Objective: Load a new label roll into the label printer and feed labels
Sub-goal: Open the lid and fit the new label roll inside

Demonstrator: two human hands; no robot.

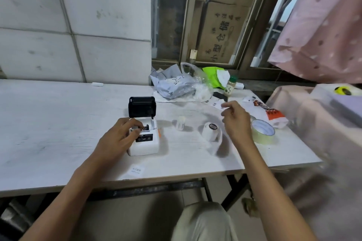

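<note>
Label printer (144, 143), a small white plastic box with its black lid raised, sits mid-surface on our pale wooden surface (49, 123). Our left hand (117, 139) reaches into its open bay, fingers curled on something we cannot make out. Our right hand (235, 119) hovers loosely open, empty, over the white paper label roll (210, 131) standing just right of the printer. Knocking it could send it rolling, unwinding.
</note>
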